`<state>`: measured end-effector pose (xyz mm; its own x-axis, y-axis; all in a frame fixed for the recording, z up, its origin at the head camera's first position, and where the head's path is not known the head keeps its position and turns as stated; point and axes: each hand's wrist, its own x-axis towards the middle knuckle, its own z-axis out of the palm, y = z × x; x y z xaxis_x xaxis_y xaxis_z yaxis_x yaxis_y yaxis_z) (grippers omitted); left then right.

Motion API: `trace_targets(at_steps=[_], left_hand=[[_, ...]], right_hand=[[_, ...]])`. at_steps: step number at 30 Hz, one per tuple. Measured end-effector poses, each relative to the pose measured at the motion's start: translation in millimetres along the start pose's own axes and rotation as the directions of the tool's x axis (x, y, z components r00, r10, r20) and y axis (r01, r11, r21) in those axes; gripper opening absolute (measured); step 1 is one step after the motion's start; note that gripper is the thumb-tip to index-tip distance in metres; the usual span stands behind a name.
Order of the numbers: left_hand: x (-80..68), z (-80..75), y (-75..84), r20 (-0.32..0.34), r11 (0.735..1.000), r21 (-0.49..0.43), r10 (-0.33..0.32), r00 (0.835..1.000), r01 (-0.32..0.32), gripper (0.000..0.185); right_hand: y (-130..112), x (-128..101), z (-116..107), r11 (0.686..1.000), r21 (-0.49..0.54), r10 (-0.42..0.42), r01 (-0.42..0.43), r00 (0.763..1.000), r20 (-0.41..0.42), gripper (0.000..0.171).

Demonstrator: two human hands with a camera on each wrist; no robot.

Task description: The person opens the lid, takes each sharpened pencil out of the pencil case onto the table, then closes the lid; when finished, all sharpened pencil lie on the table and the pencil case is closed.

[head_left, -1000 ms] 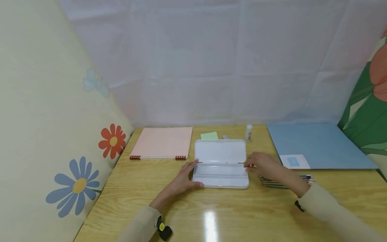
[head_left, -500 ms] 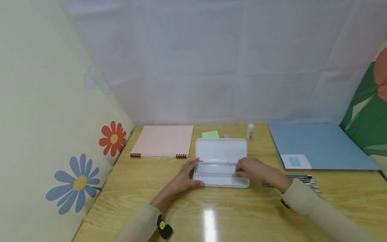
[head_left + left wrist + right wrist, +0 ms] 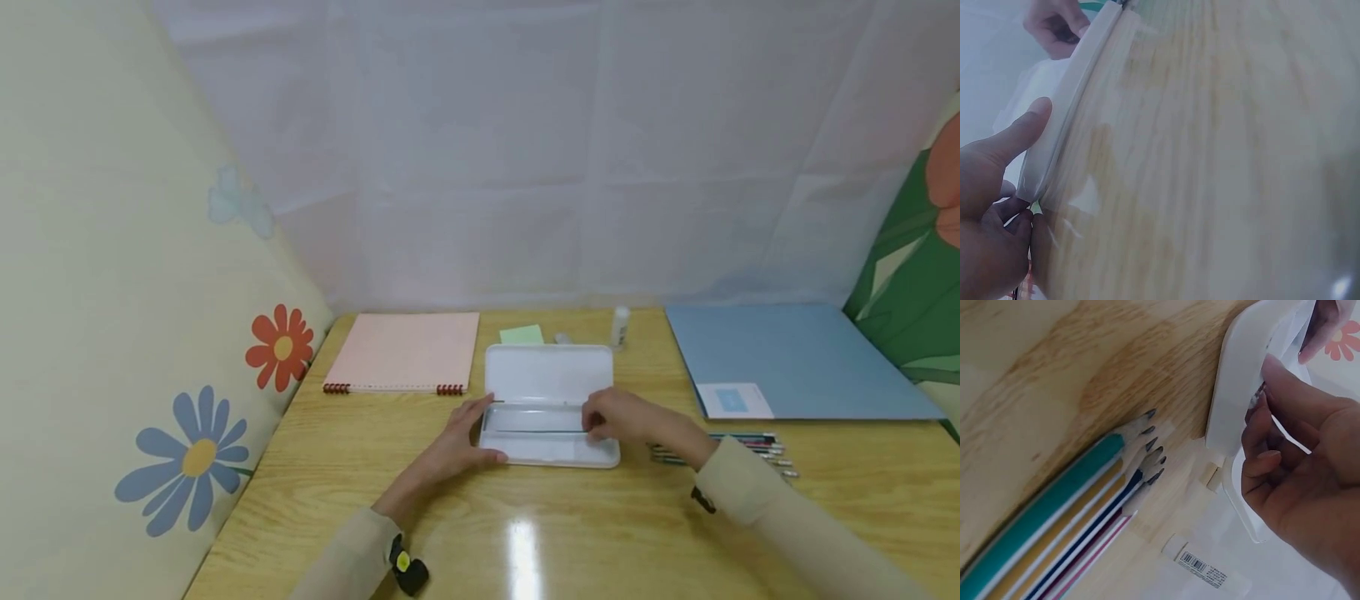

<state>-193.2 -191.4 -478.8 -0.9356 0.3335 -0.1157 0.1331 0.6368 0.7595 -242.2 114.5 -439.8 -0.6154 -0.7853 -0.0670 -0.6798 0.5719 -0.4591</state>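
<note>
An open white pencil case (image 3: pixel 547 375) stands on the table with its lid tilted back. My left hand (image 3: pixel 457 442) grips its left end, thumb over the front edge and fingers at the back, as the left wrist view also shows around the case wall (image 3: pixel 1054 144). My right hand (image 3: pixel 618 417) reaches into the right part of the case. Its thumb and index finger pinch a small silvery end (image 3: pixel 1257 395), mostly hidden by the fingers. From there a thin dark line, like a pencil (image 3: pixel 532 431), runs left along the inside of the case.
Several pencils (image 3: pixel 750 446) lie under the right forearm, points toward the case. A glue stick (image 3: pixel 619 327), green sticky notes (image 3: pixel 522 335) and a small grey item (image 3: pixel 562 338) sit behind it. A pink spiral notebook (image 3: pixel 405 350) lies left, a blue folder (image 3: pixel 802 358) right.
My right hand has moved left from the case's right edge to inside it, its fingers lower now. The line along the inside looks darker. The left hand has kept its hold.
</note>
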Motion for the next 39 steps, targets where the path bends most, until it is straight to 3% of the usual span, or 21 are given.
trace_targets(at_steps=[11,18,23,29,35,39], left_hand=[[0.0,0.3,1.0,0.001,1.000,0.010,-0.004,1.000,0.004,0.100],[1.2,-0.7,1.0,0.002,1.000,0.020,0.001,1.000,-0.001,0.100],[0.5,-1.1,1.9,0.004,1.000,0.023,-0.006,1.000,0.006,0.100],[-0.9,1.0,1.6,0.007,1.000,0.017,-0.023,1.000,0.023,0.100],[-0.3,-0.3,2.1,0.009,1.000,-0.004,-0.023,1.000,0.023,0.101],[1.0,-0.9,1.2,0.006,1.000,0.006,-0.024,1.000,0.024,0.101]], right_hand=[[0.1,-8.2,0.8,0.996,0.091,0.020,-0.012,0.996,-0.089,0.005],[10.6,-23.4,-2.4,0.997,0.059,-0.042,0.057,0.972,-0.230,0.008],[21.1,-41.7,-4.9,0.988,0.059,-0.116,0.146,0.927,-0.358,0.011],[29.6,-73.2,-5.7,0.979,-0.001,-0.175,0.202,0.847,-0.502,0.015],[40.1,-107.5,-10.5,0.975,-0.116,-0.223,0.192,0.781,-0.584,0.023],[49.6,-131.7,-12.2,0.974,-0.184,-0.220,0.135,0.766,-0.605,0.027]])
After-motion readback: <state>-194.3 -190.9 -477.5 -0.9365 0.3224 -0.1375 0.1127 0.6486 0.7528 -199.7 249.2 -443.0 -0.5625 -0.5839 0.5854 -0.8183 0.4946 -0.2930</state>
